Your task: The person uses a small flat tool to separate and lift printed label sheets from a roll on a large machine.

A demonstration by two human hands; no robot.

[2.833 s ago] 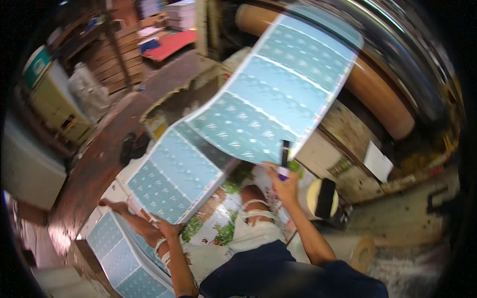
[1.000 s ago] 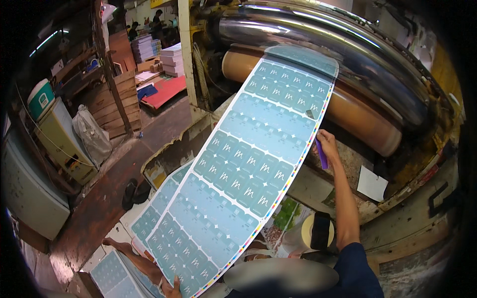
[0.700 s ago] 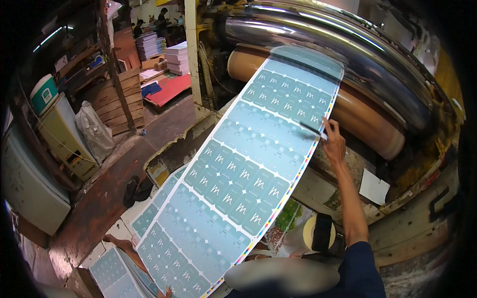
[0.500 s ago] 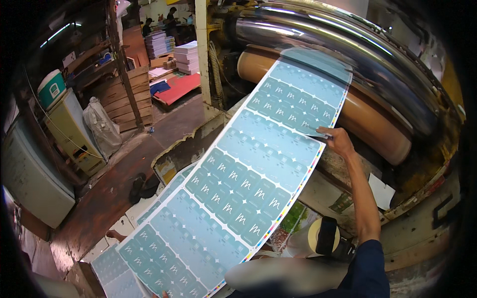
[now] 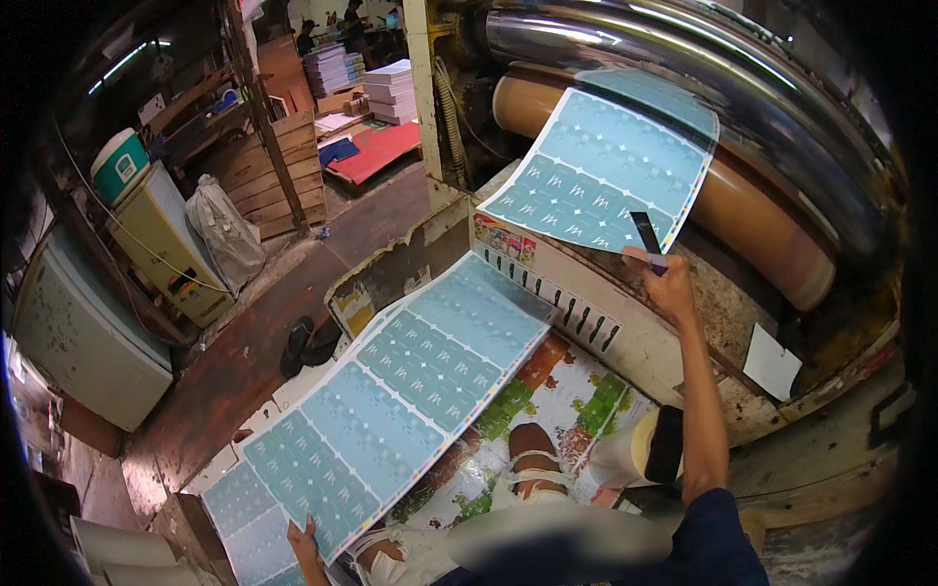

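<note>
A long printed sheet in pale blue and teal panels slopes down in front of me. My left hand grips its near lower edge, with the fingers partly hidden. Apart from it, a second printed sheet hangs out from the metal roller. My right hand is closed around a cutter knife with a dark blade and purplish handle. Its fingertips touch the lower right corner of this hanging sheet. Beneath the long sheet's lower left end lie more printed sheets.
Shiny metal rollers and a brown roller fill the upper right. A pale machine ledge runs below them. Near my knees stands a pale roll with a black object. Paper stacks and people stand farther back.
The continuous sheet has come apart into two pieces. The lower piece has dropped down and left, exposing the ledge and my knees. My left hand has come further into view.
</note>
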